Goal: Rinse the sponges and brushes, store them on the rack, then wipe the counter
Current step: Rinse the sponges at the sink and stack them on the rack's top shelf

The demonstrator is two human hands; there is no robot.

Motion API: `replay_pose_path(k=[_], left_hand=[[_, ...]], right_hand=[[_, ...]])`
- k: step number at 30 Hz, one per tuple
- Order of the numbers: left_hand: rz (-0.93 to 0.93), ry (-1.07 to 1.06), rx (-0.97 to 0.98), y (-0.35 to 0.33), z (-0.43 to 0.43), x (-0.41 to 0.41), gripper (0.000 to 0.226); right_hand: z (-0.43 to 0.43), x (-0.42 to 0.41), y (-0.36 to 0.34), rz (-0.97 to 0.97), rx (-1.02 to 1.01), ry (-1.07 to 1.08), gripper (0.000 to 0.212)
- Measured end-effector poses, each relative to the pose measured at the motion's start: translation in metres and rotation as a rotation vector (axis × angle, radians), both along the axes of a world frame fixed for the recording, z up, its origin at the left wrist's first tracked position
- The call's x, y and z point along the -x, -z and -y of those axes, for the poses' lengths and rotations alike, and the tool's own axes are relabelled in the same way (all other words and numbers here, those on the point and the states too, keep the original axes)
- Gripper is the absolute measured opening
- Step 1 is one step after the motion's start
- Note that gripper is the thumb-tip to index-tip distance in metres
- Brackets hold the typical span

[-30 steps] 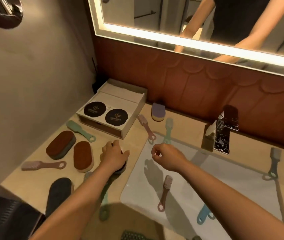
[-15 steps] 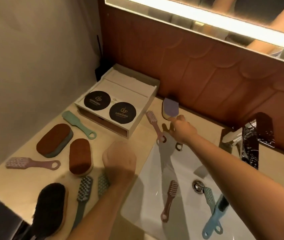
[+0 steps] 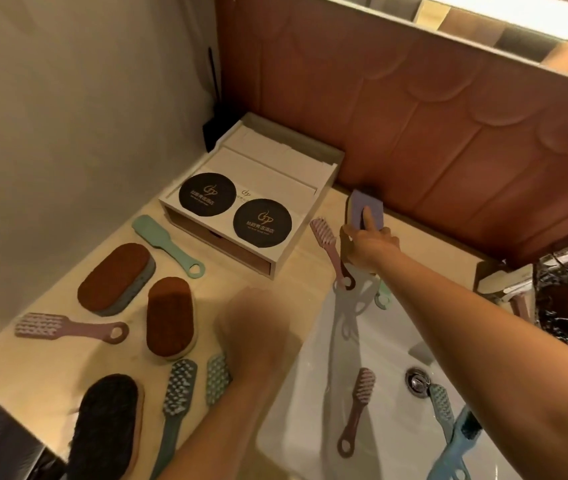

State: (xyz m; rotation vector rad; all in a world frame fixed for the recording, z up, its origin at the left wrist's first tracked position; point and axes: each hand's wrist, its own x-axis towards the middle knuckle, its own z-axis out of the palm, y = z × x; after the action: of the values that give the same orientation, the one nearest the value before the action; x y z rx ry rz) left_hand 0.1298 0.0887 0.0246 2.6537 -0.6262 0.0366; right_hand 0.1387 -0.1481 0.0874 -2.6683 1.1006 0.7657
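Sink (image 3: 313, 403), white and smooth, holds four items: a mauve brush (image 3: 355, 410) lying handle-near on the basin floor, a grey-green brush (image 3: 440, 405) with its head by the chrome drain (image 3: 416, 382), and a light blue handle (image 3: 455, 448) crossing it at the near edge. Counter (image 3: 50, 368), pale beige stone, carries a black bristle brush (image 3: 105, 424), two teal nubbed brushes (image 3: 176, 393), two oval rust-topped sponges (image 3: 170, 317), a pink brush (image 3: 67, 329) and a flat mint brush (image 3: 168, 245). Left hand (image 3: 254, 327) hovers over the counter edge, blurred; its grip cannot be told. Right hand (image 3: 367, 245) grasps the purple sponge (image 3: 360, 207), rectangular, at the counter's back by the rust wall panel. Pink brush (image 3: 329, 251) lies beside it. White box (image 3: 251, 199) bears two black round discs (image 3: 208, 195).
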Motion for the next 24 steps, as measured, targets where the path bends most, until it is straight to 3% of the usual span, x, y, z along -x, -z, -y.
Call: replay_pose_path(k=[3, 8, 14, 17, 19, 21, 24], left_hand=[[-0.053, -0.008, -0.005, -0.002, 0.000, 0.001, 0.034], [-0.035, -0.004, 0.017, -0.001, 0.001, 0.000, 0.029], [0.037, 0.028, 0.059, 0.004, 0.000, -0.002, 0.026], [-0.069, 0.027, -0.010, -0.006, 0.001, -0.002, 0.028], [-0.115, 0.054, -0.008, -0.014, 0.000, -0.002, 0.027], [-0.140, 0.091, 0.063, -0.023, -0.003, -0.004, 0.026], [-0.262, 0.157, 0.337, -0.048, -0.005, 0.000, 0.029]], right_hand=[[-0.001, 0.004, 0.000, 0.105, 0.034, -0.014, 0.047], [-0.010, 0.022, -0.011, 0.502, 0.094, 0.002, 0.043], [-0.031, 0.055, -0.024, 0.873, 0.011, 0.170, 0.026], [-0.045, 0.078, -0.033, 1.037, -0.071, 0.249, 0.008], [-0.055, 0.098, -0.040, 1.138, -0.116, 0.261, 0.012], [-0.064, 0.116, -0.049, 1.218, -0.190, 0.282, 0.020], [-0.078, 0.148, -0.063, 1.270, -0.287, 0.314, 0.024]])
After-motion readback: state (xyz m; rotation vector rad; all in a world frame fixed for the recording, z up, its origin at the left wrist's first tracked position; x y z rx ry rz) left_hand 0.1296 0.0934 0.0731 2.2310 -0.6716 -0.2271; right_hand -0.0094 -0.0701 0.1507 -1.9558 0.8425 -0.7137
